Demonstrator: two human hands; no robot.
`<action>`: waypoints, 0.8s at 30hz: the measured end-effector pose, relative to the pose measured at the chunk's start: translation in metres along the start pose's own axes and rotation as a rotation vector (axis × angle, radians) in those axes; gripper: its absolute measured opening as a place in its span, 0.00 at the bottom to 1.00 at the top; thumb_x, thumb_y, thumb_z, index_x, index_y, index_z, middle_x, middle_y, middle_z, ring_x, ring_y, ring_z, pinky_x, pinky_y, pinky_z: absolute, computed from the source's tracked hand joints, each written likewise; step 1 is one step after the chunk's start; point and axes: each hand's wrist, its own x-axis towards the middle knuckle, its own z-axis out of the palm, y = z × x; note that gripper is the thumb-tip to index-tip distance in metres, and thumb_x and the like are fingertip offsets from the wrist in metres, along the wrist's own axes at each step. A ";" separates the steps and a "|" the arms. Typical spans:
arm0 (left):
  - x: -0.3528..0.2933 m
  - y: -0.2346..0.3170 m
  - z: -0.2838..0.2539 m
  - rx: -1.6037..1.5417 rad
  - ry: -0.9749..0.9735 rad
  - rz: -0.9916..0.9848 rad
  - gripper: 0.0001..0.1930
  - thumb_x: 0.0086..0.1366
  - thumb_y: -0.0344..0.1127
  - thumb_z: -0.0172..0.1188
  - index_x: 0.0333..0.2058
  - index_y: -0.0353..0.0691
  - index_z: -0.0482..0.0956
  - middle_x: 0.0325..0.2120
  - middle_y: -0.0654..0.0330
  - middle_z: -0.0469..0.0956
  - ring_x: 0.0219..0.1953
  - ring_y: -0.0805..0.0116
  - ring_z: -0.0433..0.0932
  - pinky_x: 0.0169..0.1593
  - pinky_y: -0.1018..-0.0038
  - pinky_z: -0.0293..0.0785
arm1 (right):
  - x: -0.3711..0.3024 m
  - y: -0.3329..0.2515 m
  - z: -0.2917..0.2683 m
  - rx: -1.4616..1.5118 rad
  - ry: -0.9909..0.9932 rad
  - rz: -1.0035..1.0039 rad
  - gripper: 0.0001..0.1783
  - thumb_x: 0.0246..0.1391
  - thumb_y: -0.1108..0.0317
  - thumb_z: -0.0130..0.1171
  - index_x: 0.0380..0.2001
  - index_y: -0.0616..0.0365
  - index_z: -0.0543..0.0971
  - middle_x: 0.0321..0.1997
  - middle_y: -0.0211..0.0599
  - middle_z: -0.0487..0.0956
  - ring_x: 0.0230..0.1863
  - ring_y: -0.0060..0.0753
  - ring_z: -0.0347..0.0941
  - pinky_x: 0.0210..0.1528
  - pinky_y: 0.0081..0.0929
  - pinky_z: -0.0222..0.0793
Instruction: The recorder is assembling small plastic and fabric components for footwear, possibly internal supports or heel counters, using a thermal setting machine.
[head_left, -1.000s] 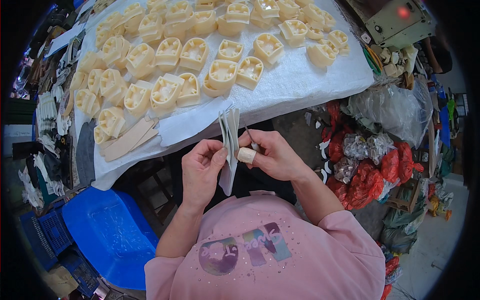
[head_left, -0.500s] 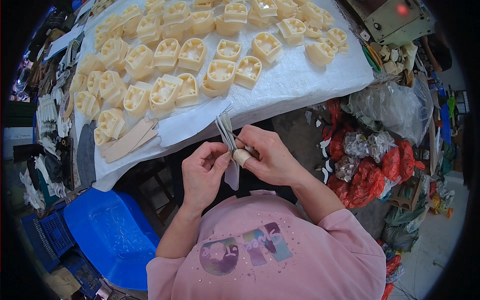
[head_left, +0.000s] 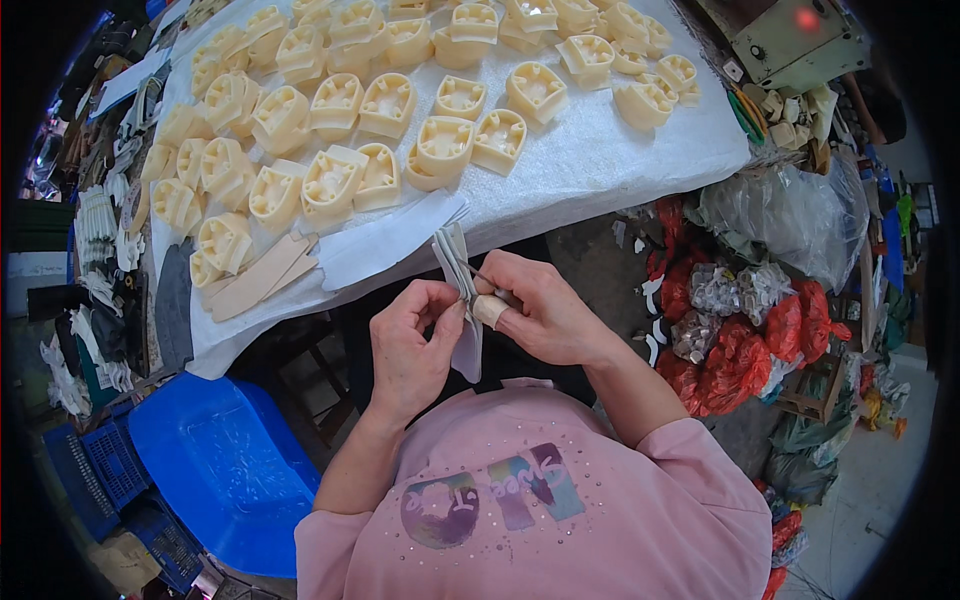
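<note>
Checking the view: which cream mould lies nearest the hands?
The mould at the table's near edge, rightmost of the front cluster, just beyond the strips they hold.

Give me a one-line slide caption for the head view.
Both hands, left hand and right hand, pinch thin pale strips before a cloth-covered table of cream moulded parts.

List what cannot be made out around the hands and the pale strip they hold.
- Head view: the thin tool at the right hand is mostly covered by the fingers; its kind is unclear.
- Head view: the lower end of the pale strip runs behind the left hand.
- Head view: the cream moulded pieces at the table's far edge are cut off by the picture's rim.
</note>
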 end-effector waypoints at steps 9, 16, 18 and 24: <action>0.000 -0.007 -0.002 -0.179 -0.024 -0.074 0.05 0.61 0.29 0.54 0.33 0.33 0.71 0.27 0.64 0.73 0.28 0.80 0.71 0.34 0.83 0.69 | 0.000 0.006 0.003 0.175 0.017 0.113 0.07 0.47 0.72 0.55 0.27 0.65 0.70 0.20 0.36 0.67 0.21 0.26 0.63 0.25 0.26 0.60; 0.003 -0.004 -0.002 -0.669 0.031 -0.112 0.06 0.63 0.29 0.51 0.37 0.32 0.70 0.30 0.63 0.73 0.30 0.79 0.72 0.36 0.82 0.70 | -0.002 0.021 0.003 0.677 0.062 0.254 0.04 0.53 0.69 0.52 0.31 0.57 0.70 0.21 0.21 0.66 0.19 0.09 0.56 0.18 0.10 0.50; 0.003 -0.001 -0.001 -0.667 0.043 -0.087 0.06 0.63 0.28 0.50 0.37 0.32 0.69 0.30 0.63 0.73 0.31 0.79 0.71 0.36 0.82 0.69 | -0.002 0.019 0.007 0.732 0.094 0.232 0.04 0.53 0.69 0.51 0.31 0.56 0.70 0.21 0.22 0.66 0.19 0.09 0.57 0.18 0.11 0.51; 0.000 -0.001 0.000 -0.327 0.022 0.056 0.07 0.64 0.28 0.48 0.39 0.33 0.69 0.32 0.63 0.72 0.32 0.80 0.71 0.38 0.82 0.69 | 0.002 0.008 0.028 0.360 0.211 -0.154 0.19 0.41 0.70 0.66 0.36 0.59 0.69 0.34 0.27 0.68 0.27 0.16 0.62 0.27 0.14 0.61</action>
